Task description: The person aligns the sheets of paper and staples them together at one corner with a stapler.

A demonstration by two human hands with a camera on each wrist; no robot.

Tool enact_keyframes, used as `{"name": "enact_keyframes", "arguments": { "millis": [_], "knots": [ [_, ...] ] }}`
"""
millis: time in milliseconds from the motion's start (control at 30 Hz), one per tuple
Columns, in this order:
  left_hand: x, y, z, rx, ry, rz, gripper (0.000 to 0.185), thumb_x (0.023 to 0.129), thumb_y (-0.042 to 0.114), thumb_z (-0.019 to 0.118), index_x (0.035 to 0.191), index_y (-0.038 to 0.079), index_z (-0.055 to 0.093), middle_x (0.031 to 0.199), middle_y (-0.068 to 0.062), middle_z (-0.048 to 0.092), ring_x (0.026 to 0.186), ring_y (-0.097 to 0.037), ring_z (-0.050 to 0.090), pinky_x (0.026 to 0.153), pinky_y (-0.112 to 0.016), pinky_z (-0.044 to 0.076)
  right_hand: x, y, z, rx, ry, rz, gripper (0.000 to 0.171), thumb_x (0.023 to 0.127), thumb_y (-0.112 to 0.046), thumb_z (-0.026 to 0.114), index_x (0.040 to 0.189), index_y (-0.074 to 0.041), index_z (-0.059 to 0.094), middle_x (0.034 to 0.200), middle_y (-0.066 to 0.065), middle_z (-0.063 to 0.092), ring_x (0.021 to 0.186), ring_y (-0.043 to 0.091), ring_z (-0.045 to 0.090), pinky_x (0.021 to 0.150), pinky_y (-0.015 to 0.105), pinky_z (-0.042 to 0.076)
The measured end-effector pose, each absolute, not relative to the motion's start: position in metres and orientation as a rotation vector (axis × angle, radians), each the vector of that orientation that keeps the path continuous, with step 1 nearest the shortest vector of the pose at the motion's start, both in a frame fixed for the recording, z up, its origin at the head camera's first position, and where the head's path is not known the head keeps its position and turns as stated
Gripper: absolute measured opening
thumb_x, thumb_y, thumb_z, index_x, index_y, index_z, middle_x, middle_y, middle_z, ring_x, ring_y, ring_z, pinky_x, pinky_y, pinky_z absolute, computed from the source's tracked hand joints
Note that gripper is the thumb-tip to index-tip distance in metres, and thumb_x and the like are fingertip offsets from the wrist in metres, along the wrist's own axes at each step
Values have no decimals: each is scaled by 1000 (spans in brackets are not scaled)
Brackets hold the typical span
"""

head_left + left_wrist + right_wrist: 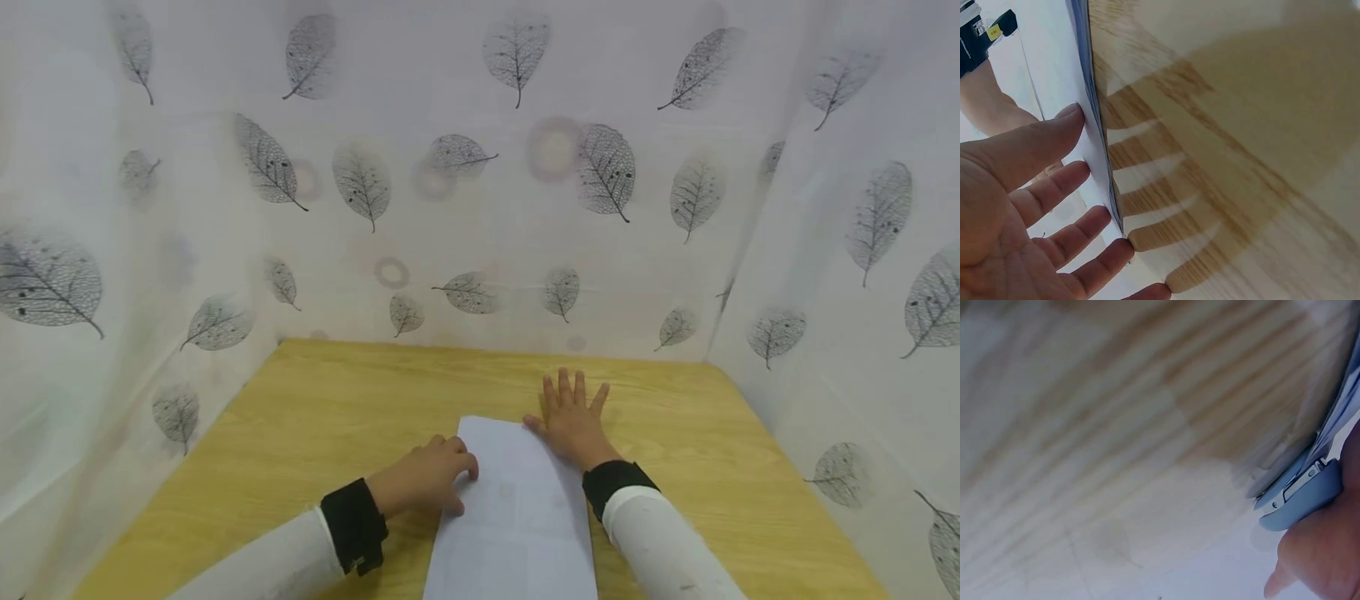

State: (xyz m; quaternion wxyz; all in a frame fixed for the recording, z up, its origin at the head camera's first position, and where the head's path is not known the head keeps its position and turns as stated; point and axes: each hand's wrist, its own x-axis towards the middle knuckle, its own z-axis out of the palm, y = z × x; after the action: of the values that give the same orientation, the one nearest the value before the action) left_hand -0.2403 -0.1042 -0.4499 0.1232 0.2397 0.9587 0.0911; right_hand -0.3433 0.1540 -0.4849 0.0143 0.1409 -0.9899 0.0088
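Observation:
A white stack of paper sheets (517,525) lies lengthwise on the wooden table. My left hand (423,475) is at its left edge, fingers loosely bent; in the left wrist view the thumb (1063,128) reaches the side of the stack and the fingers extend past it. By the far right corner, my right hand (576,432) is spread, its thumb over the paper. A small light-blue stapler (1307,500) shows in the right wrist view, its jaws at the sheets' edge and its body against the right hand. In the head view that hand hides it.
The yellow wood-grain table (337,400) is enclosed at the back and both sides by a pale curtain (480,233) with grey leaf prints. Black bands (356,525) circle both wrists, over white sleeves (262,558).

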Motion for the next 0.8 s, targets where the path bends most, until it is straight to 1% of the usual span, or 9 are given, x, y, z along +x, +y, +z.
{"name": "enact_keyframes", "arguments": {
  "millis": [167, 233, 300, 400, 533, 633, 667, 733, 800],
  "knots": [
    [-242, -103, -452, 699, 2825, 279, 38, 79, 33, 88, 111, 27, 71, 124, 1, 59, 113, -24, 52, 86, -46, 53, -352, 158, -500, 442, -3046, -37, 92, 100, -70, 38, 164, -8, 13, 171, 21, 2, 155, 47, -10, 108, 79, -17],
    [-243, -103, -454, 694, 2831, 275, 38, 78, 33, 89, 111, 27, 71, 123, 1, 59, 112, -23, 52, 83, -45, 53, -357, 160, -507, 443, -3045, -45, 93, 100, -72, 35, 165, -9, 12, 171, 20, 1, 156, 46, -8, 108, 80, -16],
    [-241, -102, -455, 693, 2830, 278, 39, 78, 32, 89, 112, 27, 71, 121, 1, 59, 110, -23, 52, 81, -45, 52, -357, 162, -507, 430, -3071, 21, 95, 100, -72, 35, 165, -8, 11, 171, 21, 2, 156, 46, -4, 109, 81, -13],
    [-238, -103, -454, 698, 2839, 286, 38, 78, 30, 89, 112, 26, 70, 120, 2, 58, 108, -22, 51, 79, -44, 51, -359, 164, -503, 402, -3114, 218, 94, 101, -72, 32, 164, -6, 12, 170, 22, 7, 156, 45, 5, 111, 81, -6],
    [-235, -103, -452, 711, 2855, 290, 38, 79, 29, 88, 112, 25, 70, 119, 3, 58, 108, -21, 50, 78, -43, 50, -360, 170, -491, 301, -3167, 603, 91, 102, -71, 26, 163, -4, 18, 169, 23, 15, 154, 48, 13, 112, 80, -4],
    [-234, -103, -452, 709, 2855, 291, 39, 79, 29, 88, 113, 25, 70, 118, 4, 58, 108, -21, 51, 78, -42, 50, -358, 174, -480, 209, -3160, 890, 84, 104, -66, 27, 160, -4, 26, 165, 26, 24, 151, 52, 18, 111, 80, -3],
    [-234, -103, -452, 705, 2855, 289, 39, 79, 29, 89, 113, 25, 70, 117, 4, 58, 108, -21, 51, 78, -43, 50, -357, 175, -477, 176, -3156, 970, 81, 104, -64, 29, 159, -4, 28, 164, 26, 26, 150, 51, 19, 112, 79, -3],
    [-235, -102, -453, 690, 2851, 290, 40, 78, 28, 89, 113, 25, 70, 117, 4, 58, 108, -21, 51, 78, -43, 51, -356, 176, -472, 134, -3138, 1083, 76, 105, -58, 31, 158, -4, 30, 162, 27, 29, 149, 51, 22, 112, 78, 0],
    [-237, -102, -455, 667, 2843, 279, 40, 78, 29, 89, 113, 26, 70, 116, 4, 57, 106, -21, 50, 79, -43, 51, -355, 176, -469, 128, -3126, 1153, 73, 106, -53, 31, 158, -3, 29, 161, 29, 29, 148, 53, 23, 112, 78, 3]
  ]
}}
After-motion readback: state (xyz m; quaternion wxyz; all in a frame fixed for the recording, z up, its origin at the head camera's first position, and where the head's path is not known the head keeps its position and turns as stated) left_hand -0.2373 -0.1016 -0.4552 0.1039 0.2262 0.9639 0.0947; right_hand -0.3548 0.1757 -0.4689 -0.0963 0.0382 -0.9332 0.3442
